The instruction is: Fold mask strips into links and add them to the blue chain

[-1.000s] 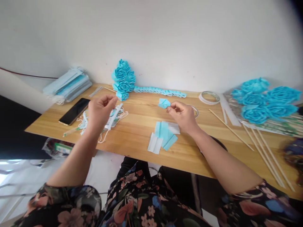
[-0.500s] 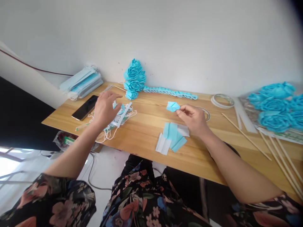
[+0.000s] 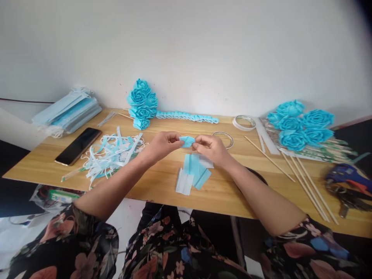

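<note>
A small folded piece of blue face-mask fabric (image 3: 186,142) is stretched between my two hands above the table. My left hand (image 3: 164,146) pinches its left end, and my right hand (image 3: 212,149) pinches its right end. Just below lie several cut mask-fabric pieces (image 3: 192,164), blue and whitish, overlapping on the wood. To the left of my left hand is a tangled heap of mask scraps and ear loops (image 3: 112,153). Behind my right hand, a ring of tape (image 3: 228,136) lies flat on the table.
A phone (image 3: 78,146) and stacked face masks (image 3: 68,112) lie at left. Blue fabric roses (image 3: 142,102) and a pleated strip (image 3: 186,116) rest by the wall. At right are a tape roll (image 3: 244,123), more roses (image 3: 302,124), wooden sticks (image 3: 305,186) and a blue-handled tool (image 3: 347,176).
My left hand has moved right from the scrap heap and now grips the blue piece together with my right hand. The view has turned to the right, showing the blue-handled tool.
</note>
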A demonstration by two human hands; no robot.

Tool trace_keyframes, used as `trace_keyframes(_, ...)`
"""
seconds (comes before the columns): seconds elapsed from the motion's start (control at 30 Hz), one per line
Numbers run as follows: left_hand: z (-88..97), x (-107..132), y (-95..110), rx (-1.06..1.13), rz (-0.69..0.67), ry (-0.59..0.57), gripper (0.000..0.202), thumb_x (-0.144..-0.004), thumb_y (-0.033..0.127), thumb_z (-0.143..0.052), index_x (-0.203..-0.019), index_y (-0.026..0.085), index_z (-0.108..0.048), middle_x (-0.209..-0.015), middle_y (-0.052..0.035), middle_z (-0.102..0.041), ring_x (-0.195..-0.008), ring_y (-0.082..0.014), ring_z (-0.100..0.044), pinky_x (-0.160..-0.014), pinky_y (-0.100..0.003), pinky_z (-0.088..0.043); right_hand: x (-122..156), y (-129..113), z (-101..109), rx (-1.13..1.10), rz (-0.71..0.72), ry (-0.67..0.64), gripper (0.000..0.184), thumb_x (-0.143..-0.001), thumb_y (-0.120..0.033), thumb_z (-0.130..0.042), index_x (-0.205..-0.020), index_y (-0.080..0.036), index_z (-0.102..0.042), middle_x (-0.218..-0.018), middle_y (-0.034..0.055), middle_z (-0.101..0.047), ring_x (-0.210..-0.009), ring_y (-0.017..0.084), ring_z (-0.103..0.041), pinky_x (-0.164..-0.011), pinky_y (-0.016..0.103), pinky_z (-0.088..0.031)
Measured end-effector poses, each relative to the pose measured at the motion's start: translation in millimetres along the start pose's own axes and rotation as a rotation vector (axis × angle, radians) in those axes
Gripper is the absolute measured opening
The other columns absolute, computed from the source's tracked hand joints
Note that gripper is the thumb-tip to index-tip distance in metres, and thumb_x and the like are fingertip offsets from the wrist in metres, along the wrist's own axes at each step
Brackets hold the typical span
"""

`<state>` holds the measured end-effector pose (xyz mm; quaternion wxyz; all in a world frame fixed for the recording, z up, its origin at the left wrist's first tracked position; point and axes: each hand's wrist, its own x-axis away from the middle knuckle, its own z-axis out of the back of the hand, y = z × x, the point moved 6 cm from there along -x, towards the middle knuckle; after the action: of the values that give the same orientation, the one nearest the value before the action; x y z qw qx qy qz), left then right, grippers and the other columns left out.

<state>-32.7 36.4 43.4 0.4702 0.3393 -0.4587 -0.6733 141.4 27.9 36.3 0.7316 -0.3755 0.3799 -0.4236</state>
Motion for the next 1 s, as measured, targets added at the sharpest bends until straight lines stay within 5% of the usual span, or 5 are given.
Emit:
trace_keyframes(0.23,-0.1,-2.2,5.4,0.197,0.031,0.099,0.029,-0.071,0.040,-0.070,-0.059,0.017,-0.057,-0.057,0.0031,-0.050,-0.057,-0.0094,-0.043,-0.061,-0.025,-0.034,-2.7,8.9,-1.5,-0.272,-0.081,-0.028,0.024,-0.087,-0.041,-0.060,-0.095,-0.019,-0.069,-0.081,0.0026,-0.068,-0.074,0.014,-0.061,-0.066,0.026,-0.051)
trace_keyframes(0.63,-27.0,-15.8,-0.1,0.340,0.030,0.049,0.029,-0.075,0.042,-0.071,-0.067,0.016,-0.061,-0.065,0.0016,-0.056,-0.060,-0.0090,-0.046,-0.064,-0.025,-0.038,-5.8,11.4,12.9,-0.176,-0.030,0.170,0.018,-0.083,-0.035,-0.063,-0.076,-0.019,-0.060,-0.070,-0.0017,-0.060,-0.063,0.011,-0.052,-0.062,0.025,-0.046)
trace_keyframes(0.8,-23.6,-30.5,8.9,0.359,0.006,-0.035,0.031,-0.078,0.048,-0.068,-0.072,0.017,-0.063,-0.071,-0.0008,-0.060,-0.066,-0.0111,-0.054,-0.067,-0.024,-0.043,-14.3,-7.3,76.2,-0.101,-0.009,0.395,0.018,-0.079,-0.034,-0.064,-0.071,-0.019,-0.058,-0.066,-0.0022,-0.058,-0.058,0.010,-0.051,-0.058,0.024,-0.045)
trace_keyframes(1.0,-41.4,-85.7,29.9,-0.299,-0.200,-0.007,0.028,-0.086,0.033,-0.056,-0.100,0.017,-0.075,-0.081,-0.0056,-0.073,-0.075,-0.0181,-0.064,-0.070,-0.027,-0.046,-15.4,27.7,166.8,-0.220,-0.242,0.466,0.029,-0.069,-0.039,-0.081,-0.072,-0.017,-0.061,-0.067,-0.0005,-0.059,-0.055,0.008,-0.051,-0.049,0.021,-0.042)
